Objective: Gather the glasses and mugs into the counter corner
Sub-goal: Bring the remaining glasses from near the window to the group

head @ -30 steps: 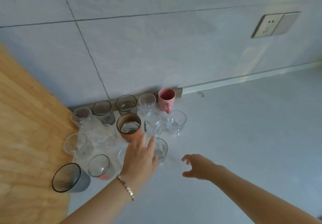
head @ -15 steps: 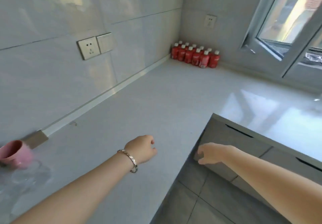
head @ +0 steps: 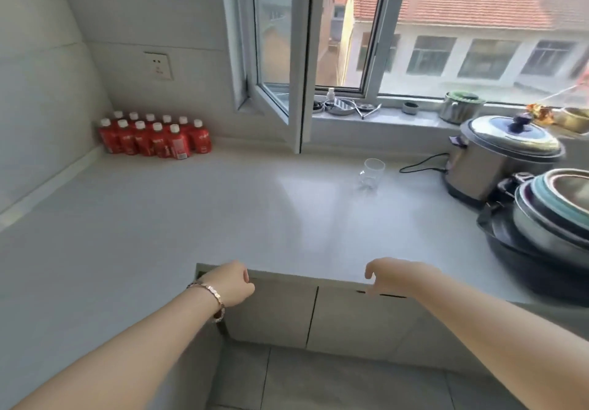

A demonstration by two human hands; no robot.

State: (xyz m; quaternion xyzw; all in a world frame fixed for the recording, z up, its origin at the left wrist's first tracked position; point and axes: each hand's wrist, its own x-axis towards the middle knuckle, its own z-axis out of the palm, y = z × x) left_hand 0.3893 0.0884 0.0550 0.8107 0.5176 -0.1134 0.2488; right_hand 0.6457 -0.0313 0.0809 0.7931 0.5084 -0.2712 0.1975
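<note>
A single clear glass (head: pixel 372 171) stands upright on the white counter (head: pixel 197 212), toward the right below the window. My left hand (head: pixel 230 283), with a bracelet on its wrist, hangs over the counter's inner front edge with its fingers curled loosely and nothing in them. My right hand (head: pixel 390 274) hovers at the same edge further right, fingers bent downward and empty. Both hands are well short of the glass. The gathered group of glasses and mugs is out of view.
Several red bottles (head: pixel 153 137) stand in the far left corner. A steel cooker (head: pixel 500 157) with its black cord (head: pixel 422 162) and stacked pans (head: pixel 548 218) fill the right side. An open window sash (head: pixel 280 68) juts over the counter. Small items sit on the sill (head: pixel 366 110).
The view has swung right, away from the cluster of glasses and the pink mug, to the window side. Both hands pulled back from the cluster and now hang empty at the counter edge.
</note>
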